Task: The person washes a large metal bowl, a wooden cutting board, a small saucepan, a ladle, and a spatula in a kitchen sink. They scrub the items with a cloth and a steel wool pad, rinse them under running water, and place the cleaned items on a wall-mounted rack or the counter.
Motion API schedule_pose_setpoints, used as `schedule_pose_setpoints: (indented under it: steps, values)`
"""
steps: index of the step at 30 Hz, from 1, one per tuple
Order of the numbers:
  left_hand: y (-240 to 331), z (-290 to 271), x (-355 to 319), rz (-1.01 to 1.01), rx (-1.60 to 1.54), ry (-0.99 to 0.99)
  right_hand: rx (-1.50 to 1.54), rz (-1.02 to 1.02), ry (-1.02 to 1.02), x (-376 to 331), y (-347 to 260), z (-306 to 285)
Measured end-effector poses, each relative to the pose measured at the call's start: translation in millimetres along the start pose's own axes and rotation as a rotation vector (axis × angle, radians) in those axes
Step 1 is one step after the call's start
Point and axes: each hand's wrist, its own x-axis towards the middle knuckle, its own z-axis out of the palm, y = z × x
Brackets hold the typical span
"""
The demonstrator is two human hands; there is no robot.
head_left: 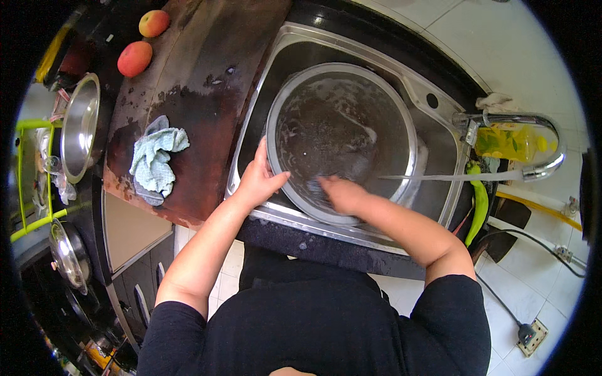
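— What are the hands on?

— A big round steel bowl (342,135), standing in the steel sink (439,156) and tipped a little toward the person. It's wet and soapy inside.

— And the left hand (260,178)?

— It grips the bowl's near-left rim. The thumb lies over the edge, pointing into the bowl, and the fingers stretch up along the outside of the rim. So it's closed on the rim, steadying it.

— The right hand (342,193)?

— It's inside the bowl, low against the near wall, fingers curled down onto the metal. Something dark shows just at the fingertips, but I can't tell whether that's a scrubber or only shadow, so I can't say whether the hand has hold of anything.

— Is water running?

— Yes. A thin stream leaves the curved chrome tap (533,160) at the right and reaches the bowl's right rim.

— What else is around?

— A crumpled pale-blue cloth (157,160) lies on the dark, worn counter (200,75) left of the sink, well apart from the bowl. Two reddish-yellow fruits (135,58) sit at the counter's far end. A long green pepper (480,200) rests beside the sink on the right, under the tap, and there's a yellow bottle (511,143) behind the tap.
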Motion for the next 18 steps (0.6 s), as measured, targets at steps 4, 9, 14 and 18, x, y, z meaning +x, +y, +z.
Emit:
schedule_pose_setpoints:
  steps: [4,9,14,18]
  values:
    - [-16,-2,3,0.019,-0.003,-0.103,0.101,-0.209,0.693,70,-8,2]
    - [-27,2,7,0.104,-0.069,-0.116,-0.530,0.302,0.749,79,97,-66]
    - [-4,2,3,0.117,0.046,-0.117,-0.319,0.593,0.154,-1,71,-11]
    - [-8,6,4,0.111,0.011,-0.137,0.510,0.218,0.150,19,-14,26]
